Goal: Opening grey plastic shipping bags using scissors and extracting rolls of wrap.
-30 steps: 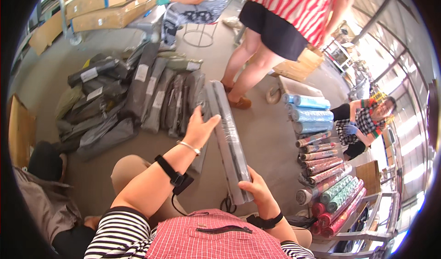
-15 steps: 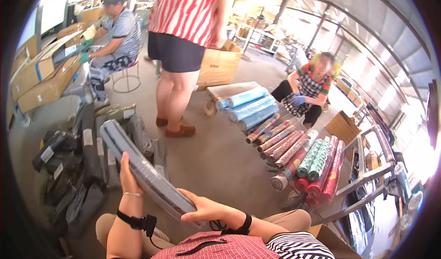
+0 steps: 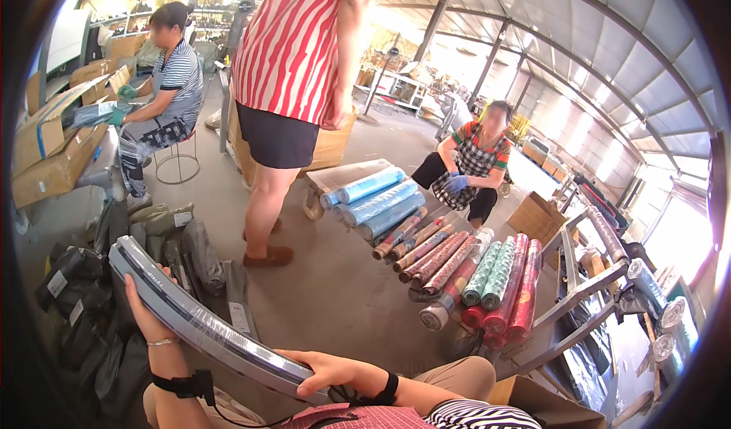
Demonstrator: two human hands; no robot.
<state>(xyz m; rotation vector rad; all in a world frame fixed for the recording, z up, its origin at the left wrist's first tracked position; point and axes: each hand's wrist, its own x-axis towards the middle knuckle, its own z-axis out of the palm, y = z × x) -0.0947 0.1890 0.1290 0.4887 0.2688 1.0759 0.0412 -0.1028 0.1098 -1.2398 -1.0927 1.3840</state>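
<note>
Across my lap I hold a long grey roll-shaped package (image 3: 221, 330) wrapped in shiny clear plastic, slanting from far left to near right. My left hand (image 3: 150, 311) supports it near its far end, thumb on the near side and fingertips showing past the other edge. My right hand (image 3: 326, 369) grips the near end, with its thumb on top and its other fingers partly hidden. Just beyond my left hand, dark plastic-wrapped packages (image 3: 76, 277) with white labels lie piled on the floor.
Blue rolls (image 3: 381, 204), red rolls (image 3: 509, 296) and green patterned rolls (image 3: 481, 273) lie in a row at right. A metal frame (image 3: 575, 307) stands beyond them. One person (image 3: 293, 71) stands ahead; another (image 3: 468, 166) squats and a third (image 3: 167, 94) sits by cardboard boxes (image 3: 65, 162).
The package's far end has swung left and down, so it lies flatter. My left hand moved with it; both hands keep hold. The whole view has shifted toward the right.
</note>
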